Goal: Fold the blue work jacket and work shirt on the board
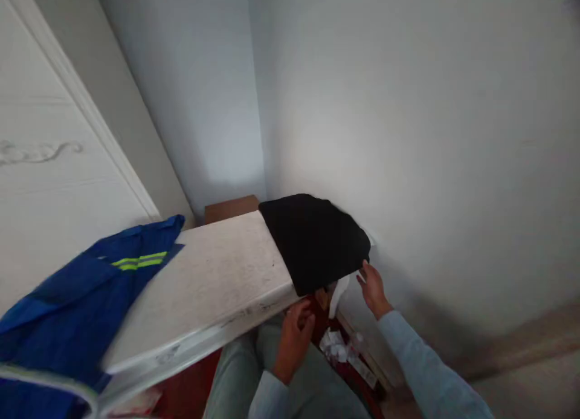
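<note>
**Black cloth at counter end, both hands at its lower edge**

Right hand (372, 288) raised beside the lower corner of a folded black cloth (315, 240), fingers loosely spread, touching or just short of the fabric; firm grip not confirmed. Left hand (295, 331) below the counter (212, 280) edge, fingers curled inward, nothing clearly held; contents cannot be told. Black cloth lying on the counter end just above both hands, overhanging the edge toward the wall. White scrap (339, 295) hanging between the hands, under the cloth. Blue garment with yellow stripes (77, 298) well to the left of the hands, draped over the far counter end. Crumpled litter (338, 346) on the floor beneath the right hand.

Risk, as judged: overhanging cloth liable to slide off the edge onto the litter if pulled by one corner only.
</note>
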A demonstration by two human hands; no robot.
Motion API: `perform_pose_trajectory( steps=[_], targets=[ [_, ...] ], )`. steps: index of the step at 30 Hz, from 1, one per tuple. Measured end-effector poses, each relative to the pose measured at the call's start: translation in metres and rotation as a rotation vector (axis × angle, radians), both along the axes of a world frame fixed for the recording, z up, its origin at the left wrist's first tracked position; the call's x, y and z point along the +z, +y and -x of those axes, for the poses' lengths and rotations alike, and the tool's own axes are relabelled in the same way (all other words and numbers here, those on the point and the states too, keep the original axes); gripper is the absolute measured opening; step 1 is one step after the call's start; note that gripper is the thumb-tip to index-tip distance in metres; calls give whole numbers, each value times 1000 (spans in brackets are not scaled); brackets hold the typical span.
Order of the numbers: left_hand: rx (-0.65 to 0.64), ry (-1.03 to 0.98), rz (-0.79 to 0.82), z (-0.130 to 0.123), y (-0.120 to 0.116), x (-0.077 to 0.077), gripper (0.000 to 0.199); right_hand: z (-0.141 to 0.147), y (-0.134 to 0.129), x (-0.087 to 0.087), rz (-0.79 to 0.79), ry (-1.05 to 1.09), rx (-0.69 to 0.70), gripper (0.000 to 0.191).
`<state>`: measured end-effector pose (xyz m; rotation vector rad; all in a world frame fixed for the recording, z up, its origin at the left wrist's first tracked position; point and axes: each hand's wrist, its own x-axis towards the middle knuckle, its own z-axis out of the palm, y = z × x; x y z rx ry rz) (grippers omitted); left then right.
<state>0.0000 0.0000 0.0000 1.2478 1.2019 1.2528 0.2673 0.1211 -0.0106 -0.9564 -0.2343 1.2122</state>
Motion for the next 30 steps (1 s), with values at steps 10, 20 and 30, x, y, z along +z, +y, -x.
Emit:
perform_pose_trajectory(
  steps=[10,20,30],
  targets=[
    [146,-623,316,-31,21,17,56,-11,26,13,57,182,-30,8],
    [212,-792,359,-44,35,35,56,-48,47,26,-34,176,110,31],
    [209,-728,342,-59,29,40,54,-8,21,14,-24,35,295,21]
  ],
)
